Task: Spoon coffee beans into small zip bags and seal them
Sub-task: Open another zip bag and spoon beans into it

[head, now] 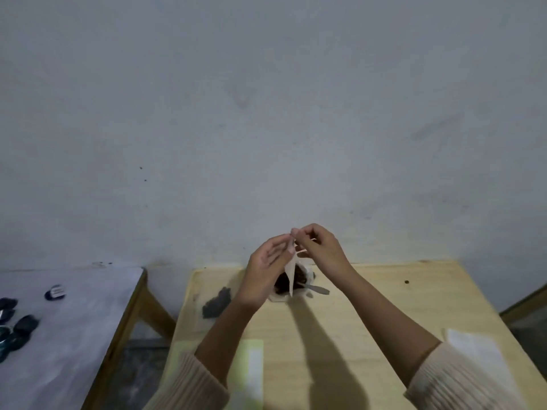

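Observation:
I hold a small clear zip bag (pixel 291 275) up above the wooden table (pixel 370 306). It hangs edge-on and looks empty. My left hand (pixel 266 270) pinches its top from the left, and my right hand (pixel 319 250) pinches the same top edge from the right. Right behind and below the bag stands a white bowl (pixel 307 272) of dark coffee beans, partly hidden by my left hand. A metal spoon (pixel 316 289) leans in the bowl with its handle pointing right.
A dark filled bag (pixel 216 303) lies on the table left of the bowl. Flat stacks of clear bags lie near the front edge (pixel 251 368) and at the right edge (pixel 473 347). A second table (pixel 74 321) on the left holds several dark filled bags (pixel 17 329).

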A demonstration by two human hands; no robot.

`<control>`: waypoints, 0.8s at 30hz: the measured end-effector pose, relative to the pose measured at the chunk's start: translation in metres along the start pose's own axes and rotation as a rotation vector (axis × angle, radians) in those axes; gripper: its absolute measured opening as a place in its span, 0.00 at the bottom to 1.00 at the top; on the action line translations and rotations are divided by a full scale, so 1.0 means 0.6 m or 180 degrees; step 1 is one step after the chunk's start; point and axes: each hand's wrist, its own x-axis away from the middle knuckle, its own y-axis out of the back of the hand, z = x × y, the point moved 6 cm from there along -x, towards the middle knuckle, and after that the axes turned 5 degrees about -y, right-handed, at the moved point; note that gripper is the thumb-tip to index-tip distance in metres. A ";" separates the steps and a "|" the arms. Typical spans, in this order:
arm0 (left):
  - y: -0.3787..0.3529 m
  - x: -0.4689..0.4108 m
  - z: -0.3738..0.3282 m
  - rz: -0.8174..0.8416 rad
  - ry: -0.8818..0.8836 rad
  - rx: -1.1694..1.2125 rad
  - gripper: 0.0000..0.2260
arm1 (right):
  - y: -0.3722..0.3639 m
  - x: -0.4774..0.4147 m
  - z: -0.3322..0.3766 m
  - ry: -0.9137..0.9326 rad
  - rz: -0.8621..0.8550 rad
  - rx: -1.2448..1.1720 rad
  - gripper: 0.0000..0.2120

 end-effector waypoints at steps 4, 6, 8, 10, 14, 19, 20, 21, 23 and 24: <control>0.033 0.010 0.014 -0.0166 -0.0015 0.0074 0.12 | -0.038 0.000 -0.004 -0.0117 0.0314 -0.0162 0.13; 0.040 0.013 0.018 -0.0219 -0.0026 0.0119 0.13 | -0.050 0.001 -0.003 -0.0144 0.0428 -0.0275 0.11; 0.044 0.014 0.023 -0.0256 0.0003 0.0184 0.14 | -0.055 0.002 -0.005 -0.0153 0.0496 -0.0314 0.09; 0.046 0.014 0.027 -0.0266 0.0033 0.0235 0.14 | -0.056 0.002 -0.007 -0.0160 0.0535 -0.0332 0.08; 0.042 0.015 0.029 -0.0239 0.0046 0.0320 0.13 | -0.054 0.004 -0.009 -0.0174 0.0649 -0.0424 0.08; 0.036 0.017 0.036 -0.0251 0.0199 0.0459 0.13 | -0.044 0.009 -0.015 -0.0132 0.0721 -0.0379 0.08; 0.034 0.017 0.037 -0.0250 0.0231 0.0433 0.13 | -0.042 0.010 -0.016 -0.0102 0.0707 -0.0361 0.07; 0.032 0.016 0.038 -0.0270 0.0258 0.0405 0.11 | -0.040 0.010 -0.016 -0.0063 0.0670 -0.0315 0.07; 0.027 0.012 0.037 -0.0384 0.0246 0.0311 0.07 | -0.036 0.009 -0.017 -0.0011 0.0570 -0.0150 0.08; 0.026 0.009 0.036 -0.0463 0.0192 0.0188 0.06 | -0.036 0.009 -0.019 -0.0011 0.0541 -0.0062 0.09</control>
